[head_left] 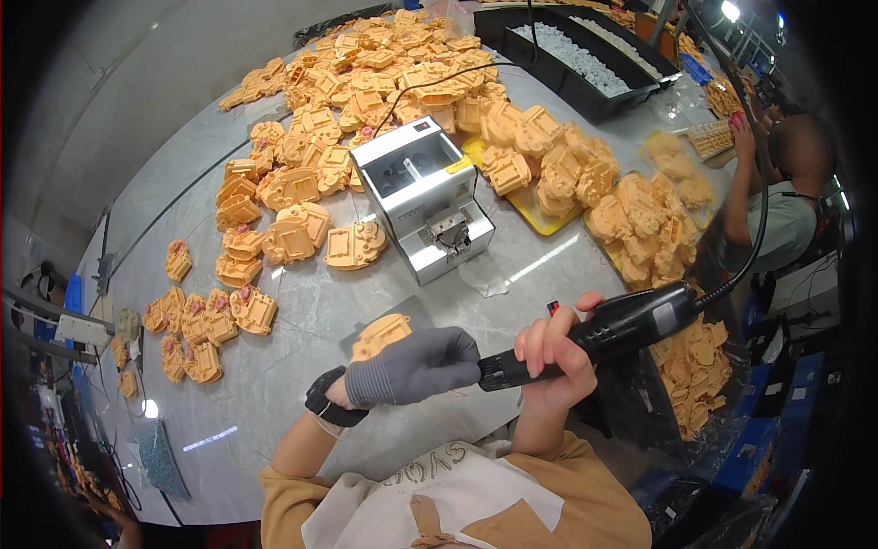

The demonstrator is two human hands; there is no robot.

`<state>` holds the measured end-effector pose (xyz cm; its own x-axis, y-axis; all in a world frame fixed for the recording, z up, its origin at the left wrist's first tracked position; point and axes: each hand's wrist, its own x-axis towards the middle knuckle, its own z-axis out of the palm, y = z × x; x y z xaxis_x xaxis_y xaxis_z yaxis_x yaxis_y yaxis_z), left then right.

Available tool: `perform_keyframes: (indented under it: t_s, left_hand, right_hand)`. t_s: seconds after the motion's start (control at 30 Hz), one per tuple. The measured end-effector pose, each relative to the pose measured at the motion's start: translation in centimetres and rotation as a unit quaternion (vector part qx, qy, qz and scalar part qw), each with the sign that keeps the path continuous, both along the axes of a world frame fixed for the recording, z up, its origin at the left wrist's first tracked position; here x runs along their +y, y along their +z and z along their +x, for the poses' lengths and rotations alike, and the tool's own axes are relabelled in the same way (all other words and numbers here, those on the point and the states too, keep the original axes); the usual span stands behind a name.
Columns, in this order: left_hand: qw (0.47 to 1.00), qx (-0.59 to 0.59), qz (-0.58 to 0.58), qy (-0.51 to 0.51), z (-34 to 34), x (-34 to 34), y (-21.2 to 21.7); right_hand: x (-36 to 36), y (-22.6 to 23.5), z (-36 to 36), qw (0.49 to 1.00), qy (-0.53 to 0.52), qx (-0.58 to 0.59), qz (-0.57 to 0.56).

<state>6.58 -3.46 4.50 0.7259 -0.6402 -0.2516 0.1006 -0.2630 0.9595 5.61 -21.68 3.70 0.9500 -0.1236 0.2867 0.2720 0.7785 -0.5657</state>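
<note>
Orange plastic part (381, 335) under gloved left hand (416, 366) at near table edge; right hand (549, 355) clenched round black electric screwdriver (604, 334). Small finished-looking group (197, 325) left; big pile (366, 101) seemingly remains.

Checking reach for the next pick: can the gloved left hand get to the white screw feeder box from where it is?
Probably yes. The left hand holds an orange part just below the white feeder box, and bare table lies between. It would have to let go of the part first.
</note>
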Motion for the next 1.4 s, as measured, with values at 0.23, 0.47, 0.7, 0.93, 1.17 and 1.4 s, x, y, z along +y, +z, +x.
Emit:
perform_keyframes:
  t_s: [0.23,0.47,0.7,0.93,1.17,1.4]
  left_hand:
    - [0.999,0.027,-0.012,0.020,-2.0,1.2,0.0]
    - [0.957,-0.008,-0.173,0.234,-5.4,5.3,-0.9]
    - [0.782,-0.406,0.385,0.276,-4.5,5.1,-4.5]
    - [0.810,-0.344,0.418,0.224,-4.4,4.8,-7.1]
    - [0.881,-0.280,0.314,0.218,-3.9,5.4,-7.6]
    - [0.871,-0.296,0.271,0.284,-6.5,6.5,-8.4]
  right_hand:
    - [0.7,0.7,-0.6,0.999,0.046,-0.004,0.019]
    - [0.4,0.5,-0.8,0.999,0.044,0.001,0.016]
    - [1.5,-0.3,-0.9,0.998,-0.030,0.030,-0.052]
    - [1.7,0.1,-0.7,0.991,-0.086,0.040,-0.091]
    - [1.6,-0.2,-1.1,0.992,-0.079,0.029,-0.096]
    - [1.3,-0.7,-1.2,0.989,-0.093,0.036,-0.105]
